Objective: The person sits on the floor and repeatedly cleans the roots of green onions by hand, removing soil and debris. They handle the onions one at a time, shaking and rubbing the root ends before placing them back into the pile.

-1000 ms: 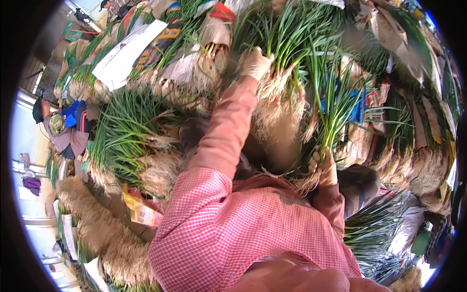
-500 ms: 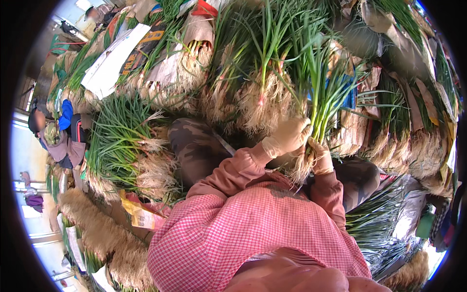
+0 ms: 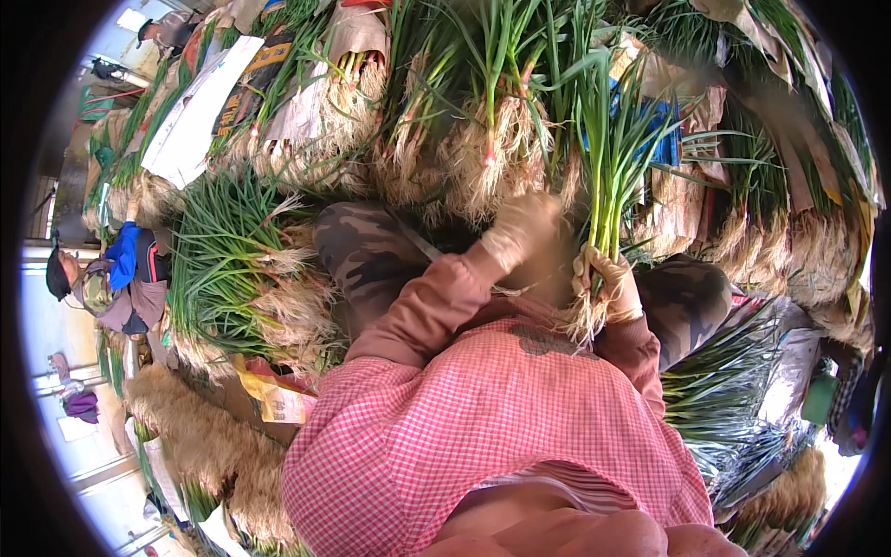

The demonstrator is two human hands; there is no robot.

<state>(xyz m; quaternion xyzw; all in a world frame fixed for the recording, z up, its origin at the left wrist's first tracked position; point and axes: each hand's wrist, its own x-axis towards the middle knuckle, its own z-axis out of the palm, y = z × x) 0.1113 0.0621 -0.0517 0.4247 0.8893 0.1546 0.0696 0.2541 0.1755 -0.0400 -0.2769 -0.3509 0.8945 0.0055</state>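
Note:
Upright in front of my chest stands a small bunch of green onions [image 3: 608, 200], its long green leaves pointing away and its pale roots hanging down. Around its lower stems wraps my gloved right hand [image 3: 613, 283], closed on it. My left hand [image 3: 527, 227], also gloved, is apart from the bunch, to its left. Motion smears its fingers, and whether anything is in them does not show. Just beyond that hand are more green onions with shaggy roots [image 3: 497, 153]. A large pile of green onions [image 3: 237, 269] lies to the left of my knee.
Paper-wrapped bundles [image 3: 357, 46] line the far side, with a white sheet [image 3: 200, 111] on the left. More rooted bundles [image 3: 742, 232] stand at the right, and others [image 3: 724, 399] lie by my right thigh. A person [image 3: 121, 269] is at the far left.
My left hand has come away from the stems and moved left. The right hand keeps its hold on the bunch, slightly lower down. The whole view has shifted a little.

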